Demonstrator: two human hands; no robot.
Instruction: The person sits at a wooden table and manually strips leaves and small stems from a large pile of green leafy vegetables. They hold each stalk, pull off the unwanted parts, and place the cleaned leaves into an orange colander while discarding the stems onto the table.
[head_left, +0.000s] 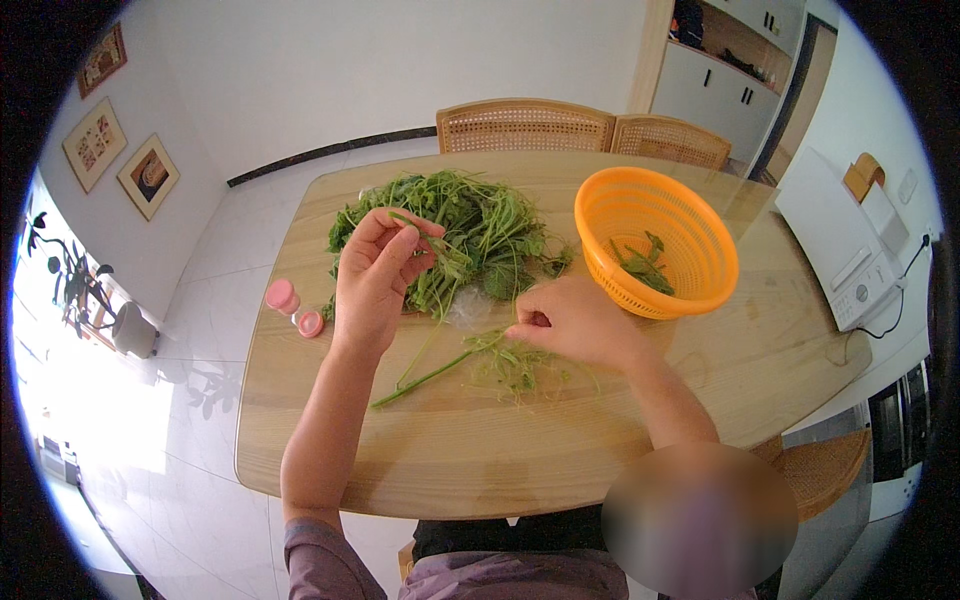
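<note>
Between the thumb and fingers of my left hand (379, 266) is a leafy green sprig (442, 255), held up in front of a large heap of leafy vine greens (502, 217). My right hand (574, 319) has its thumb and index finger pinched together. They are just over a small pile of stripped tendrils (517, 367) on the table; whether a strand is between them I cannot tell. A long bare green stem (427, 379) extends left from that pile. Right of the heap stands an orange plastic colander (712, 277) with a few picked leaves (646, 266) inside.
Crumpled clear plastic (471, 306) rests at the heap's near edge. A small pink-capped container (283, 296) is near the left edge of the wooden table (480, 465). Cane-backed chairs (525, 127) line the far side. A white microwave (840, 247) with a cord is at the right.
</note>
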